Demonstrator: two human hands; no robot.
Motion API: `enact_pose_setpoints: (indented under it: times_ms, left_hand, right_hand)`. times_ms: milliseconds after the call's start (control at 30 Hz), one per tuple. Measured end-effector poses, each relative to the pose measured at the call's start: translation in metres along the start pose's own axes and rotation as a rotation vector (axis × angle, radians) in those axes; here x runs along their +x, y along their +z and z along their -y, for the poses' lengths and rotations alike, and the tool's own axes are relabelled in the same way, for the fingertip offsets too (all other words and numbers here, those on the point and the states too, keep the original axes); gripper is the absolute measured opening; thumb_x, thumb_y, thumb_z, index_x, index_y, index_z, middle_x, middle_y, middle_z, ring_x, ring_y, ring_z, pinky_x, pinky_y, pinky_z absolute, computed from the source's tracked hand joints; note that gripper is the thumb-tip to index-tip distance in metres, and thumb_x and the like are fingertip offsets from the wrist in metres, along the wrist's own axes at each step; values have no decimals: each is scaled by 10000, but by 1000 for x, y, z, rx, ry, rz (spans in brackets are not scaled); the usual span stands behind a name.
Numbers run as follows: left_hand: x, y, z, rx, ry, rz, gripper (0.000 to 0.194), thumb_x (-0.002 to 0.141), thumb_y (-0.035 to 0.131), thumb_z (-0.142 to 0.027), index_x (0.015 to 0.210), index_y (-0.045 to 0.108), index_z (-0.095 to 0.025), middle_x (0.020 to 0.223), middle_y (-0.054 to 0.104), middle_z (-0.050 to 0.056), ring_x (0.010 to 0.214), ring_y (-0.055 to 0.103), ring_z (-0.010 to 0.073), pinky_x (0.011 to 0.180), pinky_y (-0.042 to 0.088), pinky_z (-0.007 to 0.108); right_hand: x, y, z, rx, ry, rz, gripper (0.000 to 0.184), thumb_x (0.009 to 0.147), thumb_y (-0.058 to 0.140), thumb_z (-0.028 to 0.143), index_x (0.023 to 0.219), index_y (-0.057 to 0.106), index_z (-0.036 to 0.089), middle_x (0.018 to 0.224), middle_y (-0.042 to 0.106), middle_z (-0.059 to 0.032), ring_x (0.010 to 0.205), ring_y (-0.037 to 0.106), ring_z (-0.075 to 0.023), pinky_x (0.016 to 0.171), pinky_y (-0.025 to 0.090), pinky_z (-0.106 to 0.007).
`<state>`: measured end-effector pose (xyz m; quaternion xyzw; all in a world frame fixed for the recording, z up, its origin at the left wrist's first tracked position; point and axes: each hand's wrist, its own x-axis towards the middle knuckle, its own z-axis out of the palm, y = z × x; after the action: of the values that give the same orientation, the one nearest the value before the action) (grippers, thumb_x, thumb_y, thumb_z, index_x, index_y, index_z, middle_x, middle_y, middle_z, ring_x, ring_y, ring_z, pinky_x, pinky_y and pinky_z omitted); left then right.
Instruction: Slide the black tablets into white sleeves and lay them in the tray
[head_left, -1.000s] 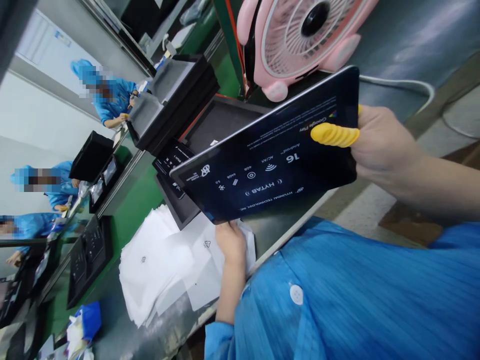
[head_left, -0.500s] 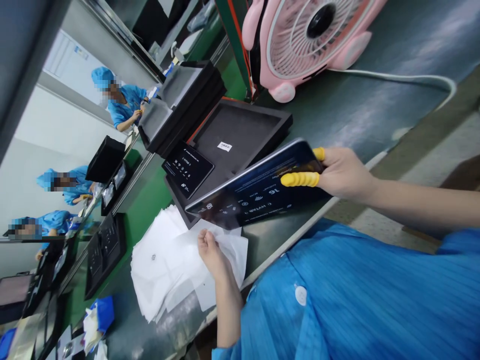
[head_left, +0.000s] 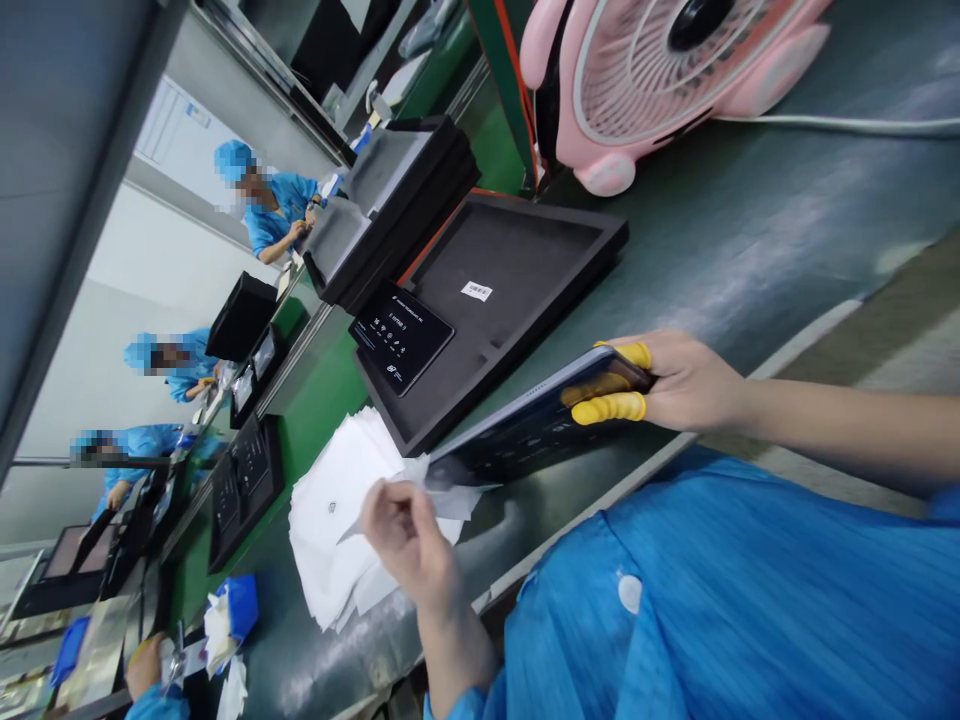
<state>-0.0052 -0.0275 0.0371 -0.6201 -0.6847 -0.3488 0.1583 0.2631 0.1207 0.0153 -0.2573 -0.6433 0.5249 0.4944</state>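
My right hand [head_left: 675, 385], with yellow finger cots on its fingers, grips a dark tablet [head_left: 532, 420] by one end. The tablet is tilted nearly edge-on, its far end down by the white pile. At that end my left hand [head_left: 409, 540] has its fingers closed on the edge of a thin white bag [head_left: 412, 472], lifted from the stack of white bags [head_left: 322, 540]. Whether the tablet's tip is inside the bag, I cannot tell. A second tablet [head_left: 403, 337] with printed icons lies in a black tray [head_left: 540, 285] beside my hands.
A pink fan [head_left: 611, 175] with a white cable stands beyond the tray. Stacked black trays [head_left: 390, 210] rise behind. Along the line lie another tray [head_left: 246, 490] and a blue box [head_left: 241, 605]. Several co-workers in blue sit opposite; another person's hand [head_left: 146, 665] shows at lower left.
My right hand has lowered and tipped the tablet more edge-on, its end down at the white bags. My left hand has raised a bag's edge. The view has shifted slightly.
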Motion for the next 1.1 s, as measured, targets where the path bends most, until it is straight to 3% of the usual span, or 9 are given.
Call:
enact_pose_setpoints:
  times_ms: [100,267,433,567,733,833,900,967,1100]
  left_hand:
    - [-13,10,-23,-40,-6,103,652,828,486,-248,1373,171,-420,887,651,14,774,615,239,664,547,408]
    - [-22,22,-42,-41,40,299,616,783,538,-240,1311,307,-457,811,654,4,790,619,256,672,538,425]
    - [-6,25,-55,-202,125,239,369,815,477,-201,1164,500,-319,703,614,33,664,602,199,578,506,333]
    - [33,34,-67,-381,203,208,283,838,427,-124,1097,513,-195,695,572,14,625,553,109,618,479,244]
    - [84,32,-66,-552,-87,74,293,814,494,-171,1107,511,-176,671,485,-28,607,482,73,614,430,188]
    - [97,25,-65,-577,-203,34,318,814,506,-210,1131,519,-189,676,471,-29,621,476,77,655,435,198]
    - [91,24,-70,-584,-181,86,308,808,519,-216,1114,545,-193,681,499,-18,629,496,90,684,454,224]
    - [73,28,-80,-587,-114,222,283,805,524,-212,1082,577,-193,707,549,7,644,525,111,694,474,254]
    - [40,44,-100,-536,161,496,310,833,454,-180,1117,577,-201,831,623,73,737,582,167,703,492,307]
  right_hand:
    - [0,7,-4,-17,35,-1,241,591,748,421,699,701,212,654,659,-4,578,588,-131,530,467,-231]
    - [9,20,-15,217,369,-79,495,412,785,558,697,677,168,673,661,-26,643,599,-177,593,501,-283]
    - [22,40,-14,368,433,-305,571,324,784,606,655,634,167,635,622,-12,617,571,-163,563,477,-274]
    - [24,67,-9,415,398,-235,560,371,774,599,681,639,154,642,624,-19,631,569,-170,569,466,-271]
    - [24,88,-7,408,385,-131,491,433,769,542,695,641,148,684,637,-13,660,572,-167,620,464,-272]
    - [25,98,-12,415,392,-26,435,481,757,484,737,649,149,715,645,-12,712,582,-179,668,467,-281]
    - [27,104,-17,394,418,-4,390,492,737,459,693,628,143,665,624,-9,673,560,-171,649,452,-283]
    - [29,108,-20,387,451,-36,359,490,707,455,616,576,146,587,574,3,601,511,-149,588,423,-276]
    - [35,107,-16,414,470,-42,342,504,648,454,543,451,177,512,488,22,520,444,-119,513,396,-269]
